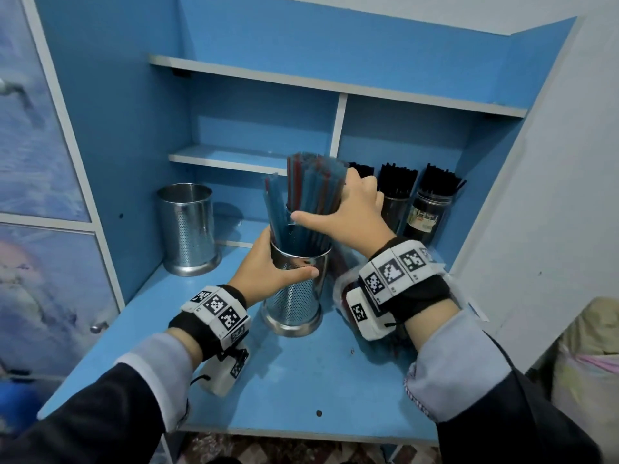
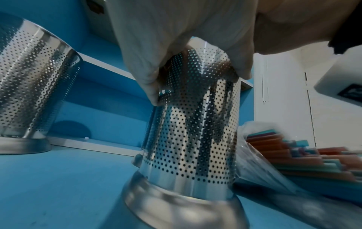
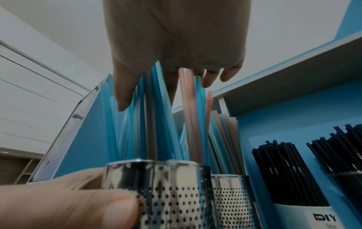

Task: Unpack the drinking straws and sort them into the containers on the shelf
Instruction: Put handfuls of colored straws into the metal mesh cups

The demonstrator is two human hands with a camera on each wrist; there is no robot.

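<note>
Left hand [image 1: 268, 267] wrapped round the upper wall of a perforated steel holder [image 1: 296, 296] standing on the blue shelf [image 1: 301, 373], fingers [image 2: 149, 74] curled against the metal. Right hand [image 1: 348, 212] above it, fingers and thumb closed round a bundle of blue and red straws [image 1: 313, 192], lower ends already inside the holder. Just right of the holder, a clear plastic pack [image 2: 260, 156] lying on the shelf with more coloured straws inside. Second steel holder [image 1: 187, 229] to the left; containers of black straws [image 1: 398, 177] at the back right.
</note>
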